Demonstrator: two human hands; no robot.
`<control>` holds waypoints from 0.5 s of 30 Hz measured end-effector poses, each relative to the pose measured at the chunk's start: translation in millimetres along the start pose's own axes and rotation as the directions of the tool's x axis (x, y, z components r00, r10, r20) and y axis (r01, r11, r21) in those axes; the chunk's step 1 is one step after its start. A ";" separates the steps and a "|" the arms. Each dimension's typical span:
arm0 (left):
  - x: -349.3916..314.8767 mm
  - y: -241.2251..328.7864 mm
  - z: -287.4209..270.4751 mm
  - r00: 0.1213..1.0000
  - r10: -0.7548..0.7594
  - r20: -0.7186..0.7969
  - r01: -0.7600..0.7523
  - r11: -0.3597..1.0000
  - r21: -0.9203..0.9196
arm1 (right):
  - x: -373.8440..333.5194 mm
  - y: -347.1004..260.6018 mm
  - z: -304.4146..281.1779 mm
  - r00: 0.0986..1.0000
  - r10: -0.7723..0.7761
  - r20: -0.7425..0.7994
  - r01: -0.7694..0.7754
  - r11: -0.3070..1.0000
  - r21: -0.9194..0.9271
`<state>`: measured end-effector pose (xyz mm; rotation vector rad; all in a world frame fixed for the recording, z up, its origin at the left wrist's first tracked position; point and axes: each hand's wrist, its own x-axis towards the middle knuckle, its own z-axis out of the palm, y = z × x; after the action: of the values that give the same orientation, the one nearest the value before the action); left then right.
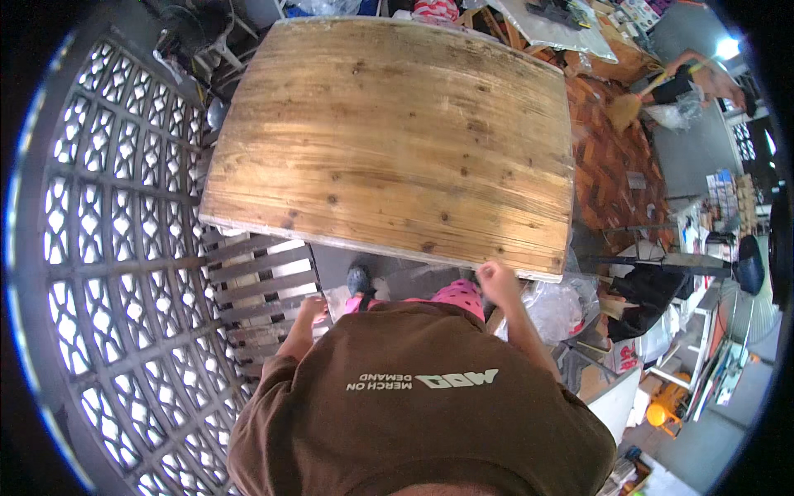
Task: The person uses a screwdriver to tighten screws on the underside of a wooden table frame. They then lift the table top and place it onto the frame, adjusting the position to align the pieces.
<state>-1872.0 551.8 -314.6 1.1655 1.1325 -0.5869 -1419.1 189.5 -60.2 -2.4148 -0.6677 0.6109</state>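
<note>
A large wooden tabletop with dark knots and a pale front edge spreads out before me. My right hand is at its near right edge, fingers curled in with no object showing. I cannot tell whether it touches the wood. Lower and to the left, my left hand hangs beside my body, apart from the tabletop. Its fingers look curled too, and no object shows in it. Wooden slats lie just left of that hand.
A patterned block wall with openings runs along the left. Clear plastic wrapping lies by the table's near right corner. At the far right, a person holds a broom over the reddish floor. An orange stool stands at lower right.
</note>
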 end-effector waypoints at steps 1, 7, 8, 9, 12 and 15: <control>-6.4 11.5 -26.4 0.994 0.101 0.034 -0.103 0.992 0.076 | -5.1 -29.6 11.0 0.997 -0.055 0.051 0.053 0.998 0.032; -53.0 36.7 -184.8 0.893 0.154 -0.423 0.223 0.666 0.712 | -2.8 -66.1 63.4 0.997 0.068 -0.021 -0.064 0.989 0.132; -60.6 40.7 -200.9 0.805 0.450 -0.386 0.350 0.165 0.922 | 2.1 -64.7 64.8 0.998 0.054 -0.014 -0.051 0.986 0.157; -60.3 68.3 -186.2 0.685 0.417 -0.598 0.359 0.520 0.775 | 4.8 -64.9 57.2 0.996 0.090 -0.016 -0.088 0.991 0.103; -107.1 157.4 -160.5 0.258 0.354 -0.899 -0.111 0.935 0.336 | 19.0 -56.7 61.3 0.989 0.148 0.000 -0.148 0.987 -0.056; -116.3 207.1 -192.0 0.130 0.619 -0.775 -0.055 0.785 0.617 | 47.9 -62.2 81.6 0.989 0.057 -0.133 -0.071 0.993 -0.099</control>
<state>-1813.0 779.2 -119.5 2.3400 1.7055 0.5016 -1446.7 293.4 -95.7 -2.5560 -0.5821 0.4498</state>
